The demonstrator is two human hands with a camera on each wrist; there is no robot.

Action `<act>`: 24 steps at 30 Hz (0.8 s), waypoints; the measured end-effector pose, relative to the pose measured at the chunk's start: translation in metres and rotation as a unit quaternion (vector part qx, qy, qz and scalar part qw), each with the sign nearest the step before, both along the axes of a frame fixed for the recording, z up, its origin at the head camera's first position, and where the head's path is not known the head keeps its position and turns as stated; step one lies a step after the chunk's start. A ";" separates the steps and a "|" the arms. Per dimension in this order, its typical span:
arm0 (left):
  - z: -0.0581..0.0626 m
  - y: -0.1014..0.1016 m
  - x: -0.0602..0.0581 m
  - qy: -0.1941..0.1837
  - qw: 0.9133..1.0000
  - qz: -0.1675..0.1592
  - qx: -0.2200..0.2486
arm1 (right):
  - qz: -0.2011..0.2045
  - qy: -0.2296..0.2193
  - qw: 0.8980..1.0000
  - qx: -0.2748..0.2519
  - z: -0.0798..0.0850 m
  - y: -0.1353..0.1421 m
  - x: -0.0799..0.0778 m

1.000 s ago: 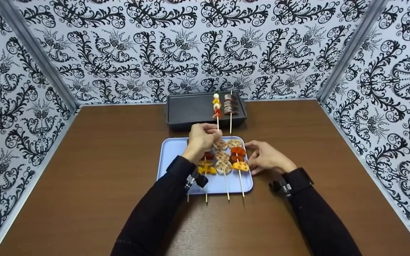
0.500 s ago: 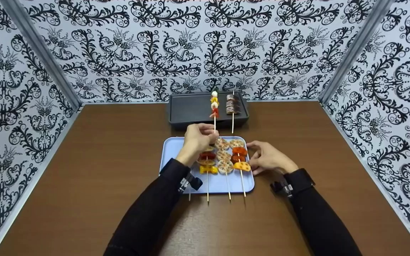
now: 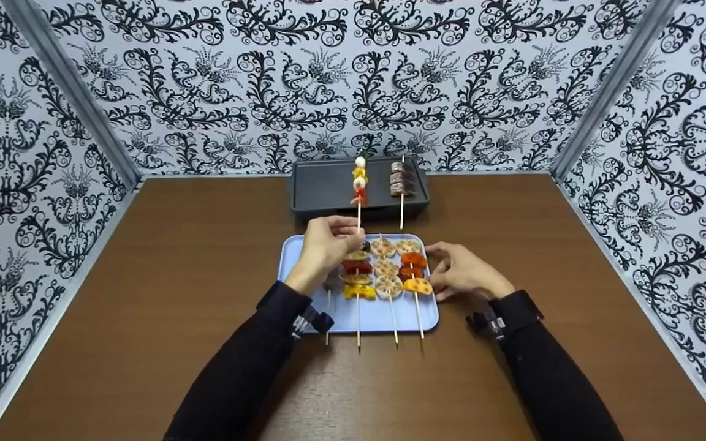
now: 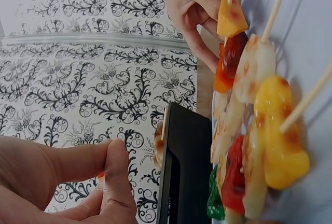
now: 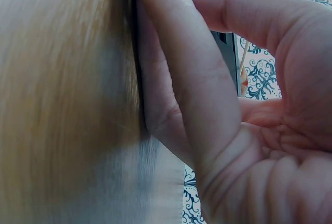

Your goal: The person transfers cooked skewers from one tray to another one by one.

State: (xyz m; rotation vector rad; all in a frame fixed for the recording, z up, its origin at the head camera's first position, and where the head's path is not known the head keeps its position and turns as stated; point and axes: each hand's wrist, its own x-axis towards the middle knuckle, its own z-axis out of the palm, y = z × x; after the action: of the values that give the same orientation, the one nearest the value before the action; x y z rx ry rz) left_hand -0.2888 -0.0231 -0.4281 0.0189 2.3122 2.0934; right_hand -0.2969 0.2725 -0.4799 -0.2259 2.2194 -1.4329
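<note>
My left hand (image 3: 328, 245) pinches the bare stick of a skewer (image 3: 360, 184) between thumb and fingers. White balls, yellow pieces and a red piece are threaded on it, and its food end overlaps the dark grill pan (image 3: 322, 187). In the left wrist view that skewer is mostly hidden behind the fingers. My right hand (image 3: 466, 271) rests at the right edge of the light blue tray (image 3: 344, 318), thumb and fingers spread along the rim. The tray bears a lotus root skewer (image 3: 387, 286), a mixed vegetable skewer (image 3: 358, 292) and an orange-and-yellow skewer (image 3: 417, 285).
A skewer of dark, speckled rolls (image 3: 398, 180) lies on the pan's right side, its stick jutting over the front rim. Another stick (image 3: 328, 312) shows at the tray's left, partly hidden by my left arm. Patterned walls (image 3: 206, 92) enclose the brown table (image 3: 206, 257).
My left hand has moved left with the skewer, carrying its food end away from the dark-roll skewer towards the pan's middle. My right hand stays at the tray's edge.
</note>
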 end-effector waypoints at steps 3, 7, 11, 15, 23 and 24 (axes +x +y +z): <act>0.001 -0.007 0.004 0.007 1.000 0.005 -0.005 | 0.001 0.002 1.000 0.006 -0.001 0.000 0.000; 0.001 -0.014 0.007 0.008 1.000 0.005 -0.001 | 0.004 0.005 1.000 0.005 -0.002 0.001 -0.001; 0.002 -0.023 0.011 0.012 1.000 0.007 -0.007 | 0.004 0.007 1.000 0.003 -0.002 0.000 -0.001; 0.003 -0.032 0.017 0.023 0.999 0.015 -0.029 | -0.002 0.008 1.000 0.012 -0.002 -0.001 -0.001; 0.001 -0.047 0.030 0.027 0.999 0.016 -0.042 | 0.000 0.007 1.000 0.014 -0.002 -0.001 -0.002; 0.001 -0.049 0.031 0.026 0.999 0.015 -0.039 | -0.002 0.009 1.000 0.019 -0.003 -0.001 -0.002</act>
State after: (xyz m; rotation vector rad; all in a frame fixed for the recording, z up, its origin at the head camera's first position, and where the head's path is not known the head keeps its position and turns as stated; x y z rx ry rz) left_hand -0.2576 -0.0716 -0.4271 0.0387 2.4355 2.0389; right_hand -0.2989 0.2718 -0.4825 -0.2222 2.2617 -1.3940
